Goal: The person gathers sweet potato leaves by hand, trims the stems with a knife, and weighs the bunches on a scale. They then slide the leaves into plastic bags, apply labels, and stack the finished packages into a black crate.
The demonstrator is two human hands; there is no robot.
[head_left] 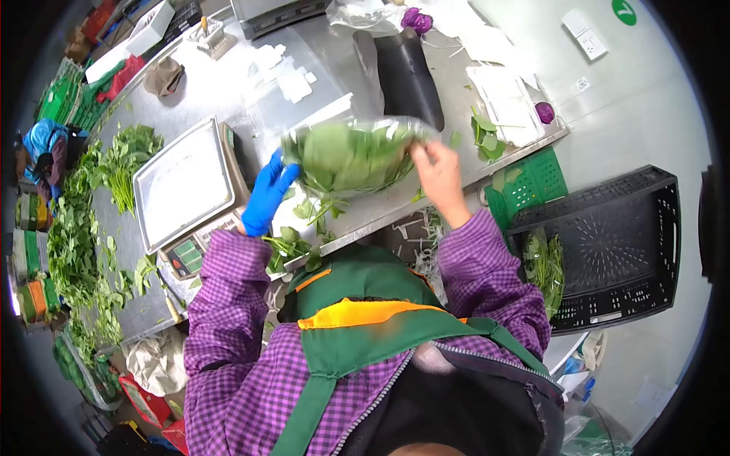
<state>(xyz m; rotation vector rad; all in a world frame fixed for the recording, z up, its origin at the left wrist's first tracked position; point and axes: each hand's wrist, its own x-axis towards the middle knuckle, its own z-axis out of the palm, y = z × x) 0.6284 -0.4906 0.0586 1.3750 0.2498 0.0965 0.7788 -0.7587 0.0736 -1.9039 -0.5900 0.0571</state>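
Observation:
A clear plastic bag of leafy greens (pixel 350 156) is held level above the metal table's front edge, slightly smeared by motion. My left hand (pixel 266 194), in a blue glove, grips its left end. At the right end, my bare right hand (pixel 441 178) pinches the plastic between thumb and fingers. Loose leaves and stems (pixel 287 247) lie on the table edge just below the bag. Close by my left hand stands a weighing scale (pixel 186 186) with a white-looking platform.
Piled greens (pixel 76 243) cover the table's left side. A dark sleeve-like object (pixel 411 76) lies behind the bag. To the right, a black crate (pixel 608 251) contains a bag of greens (pixel 544 270), beside a green basket (pixel 532 182). Another person (pixel 49 152) is at far left.

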